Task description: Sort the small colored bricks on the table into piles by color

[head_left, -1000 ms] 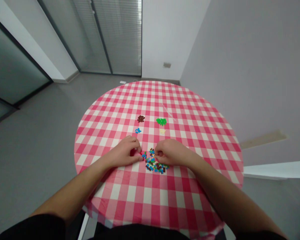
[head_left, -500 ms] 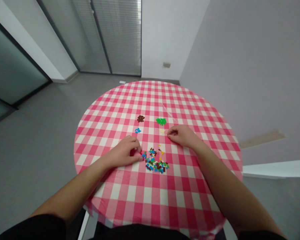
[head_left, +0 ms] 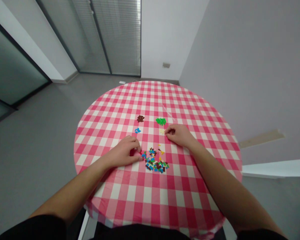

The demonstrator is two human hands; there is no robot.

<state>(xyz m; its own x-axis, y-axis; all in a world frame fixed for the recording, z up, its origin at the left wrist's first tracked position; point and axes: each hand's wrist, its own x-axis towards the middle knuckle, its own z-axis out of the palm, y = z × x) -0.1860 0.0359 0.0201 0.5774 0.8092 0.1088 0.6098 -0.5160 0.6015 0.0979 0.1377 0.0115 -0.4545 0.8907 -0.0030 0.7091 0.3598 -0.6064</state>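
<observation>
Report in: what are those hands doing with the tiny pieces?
Right hand at cream pieces. Left hand resting beside mixed pile. Green pieces nearby, not blocking.

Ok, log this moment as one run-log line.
left hand: beside mixed bricks | right hand: at cream bricks | surface: pink gingham tablecloth

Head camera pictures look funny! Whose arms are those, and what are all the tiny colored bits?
Those arms belong to a person wearing a camera on their head, so each picture shows their view looking down. They are at a round table with a pink checked cloth. On it lies a mixed heap of tiny coloured bricks. Beyond that are a green pile, a dark brown pile, a blue pile and a cream pile. The right hand is by the cream pile, and the left hand is by the heap. I can't tell if either holds a piece.
</observation>
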